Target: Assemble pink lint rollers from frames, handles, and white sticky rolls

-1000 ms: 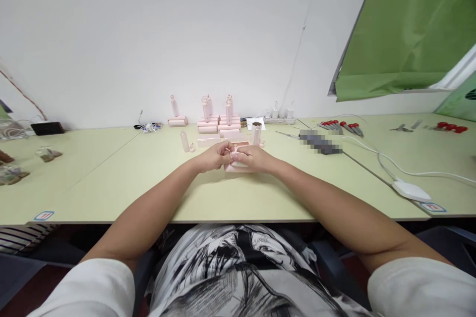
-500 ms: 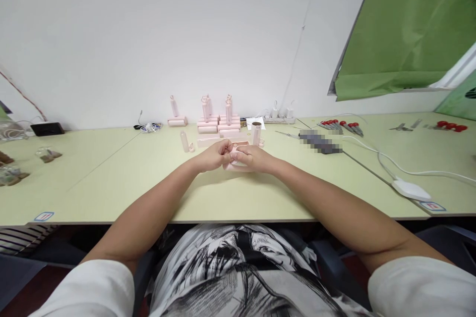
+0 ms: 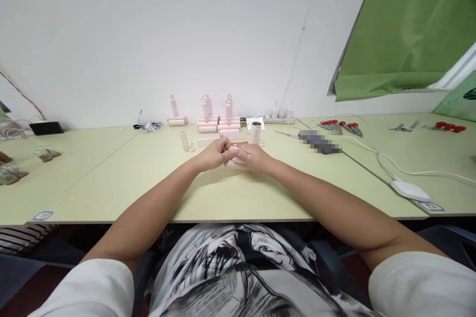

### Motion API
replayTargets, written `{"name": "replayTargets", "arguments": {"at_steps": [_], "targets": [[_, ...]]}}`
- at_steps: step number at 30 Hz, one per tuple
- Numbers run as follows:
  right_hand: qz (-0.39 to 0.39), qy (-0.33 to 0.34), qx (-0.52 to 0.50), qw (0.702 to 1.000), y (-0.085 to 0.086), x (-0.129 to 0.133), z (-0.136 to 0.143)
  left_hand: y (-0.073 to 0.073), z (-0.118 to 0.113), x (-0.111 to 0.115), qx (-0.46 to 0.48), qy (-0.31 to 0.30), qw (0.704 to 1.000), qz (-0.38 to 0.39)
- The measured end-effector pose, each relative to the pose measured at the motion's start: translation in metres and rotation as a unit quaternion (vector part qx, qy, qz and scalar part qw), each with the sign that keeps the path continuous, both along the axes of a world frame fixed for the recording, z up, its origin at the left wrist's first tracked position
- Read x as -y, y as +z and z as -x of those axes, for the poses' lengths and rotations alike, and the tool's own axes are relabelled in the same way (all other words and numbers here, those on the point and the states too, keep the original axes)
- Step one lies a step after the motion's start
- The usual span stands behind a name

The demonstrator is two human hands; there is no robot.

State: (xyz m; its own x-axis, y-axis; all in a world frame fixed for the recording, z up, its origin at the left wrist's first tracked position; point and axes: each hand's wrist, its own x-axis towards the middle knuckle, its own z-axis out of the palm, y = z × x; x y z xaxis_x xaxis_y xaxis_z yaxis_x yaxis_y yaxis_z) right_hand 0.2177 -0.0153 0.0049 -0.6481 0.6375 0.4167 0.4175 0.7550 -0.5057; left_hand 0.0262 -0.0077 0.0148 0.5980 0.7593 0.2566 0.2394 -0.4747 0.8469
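My left hand (image 3: 215,154) and my right hand (image 3: 254,157) meet over the middle of the table, both closed on a pale pink case (image 3: 238,164). Fingers of both hands cover much of the case, and its opening faces up. Behind my left hand a slim pink bottle (image 3: 184,141) stands upright, with a small pink cap (image 3: 191,147) beside it. A pink cylinder with a dark open top (image 3: 256,132) stands just beyond my right hand. Part of a long pink box (image 3: 207,140) shows behind the hands.
Against the wall, pink boxes (image 3: 207,129) carry upright pink bottles (image 3: 228,111). To the right lie a pixelated dark tool (image 3: 320,141), red-handled tools (image 3: 349,127) and a white charger (image 3: 410,189) with its cable. A power strip (image 3: 278,120) lies along the back.
Both hands have shifted very slightly, and the fingers of my right hand cover more of the case. The case is a little higher in view.
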Motion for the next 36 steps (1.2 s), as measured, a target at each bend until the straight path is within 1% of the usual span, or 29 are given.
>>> {"name": "replayTargets", "arguments": {"at_steps": [7,16,19,23,28,31,34,36], "targets": [[-0.017,-0.055,0.037,0.998,-0.002,0.002,-0.001,-0.004,0.002,-0.004,-0.025,0.010,0.999,-0.025],[-0.042,-0.096,0.062,0.993,-0.006,0.000,-0.001,-0.002,-0.001,0.002,-0.019,0.016,0.999,-0.031],[-0.046,-0.138,0.083,0.986,-0.006,0.000,0.000,-0.003,0.000,0.001,-0.026,0.016,0.998,-0.047],[-0.041,-0.194,0.108,0.974,-0.004,0.000,0.000,-0.008,0.003,-0.003,-0.022,-0.003,0.998,-0.050],[-0.041,-0.201,0.105,0.973,-0.003,0.000,-0.003,-0.012,0.002,-0.004,-0.019,0.007,0.998,-0.053],[-0.048,-0.189,0.089,0.977,-0.005,0.000,-0.003,-0.012,0.002,-0.003,-0.022,0.024,0.998,-0.060],[-0.059,-0.169,0.065,0.982,-0.009,-0.001,-0.003,-0.013,0.003,-0.002,-0.061,0.025,0.997,-0.042],[-0.061,-0.184,0.063,0.979,-0.011,-0.002,-0.002,-0.014,0.003,0.000,-0.090,0.010,0.995,-0.047]]}}
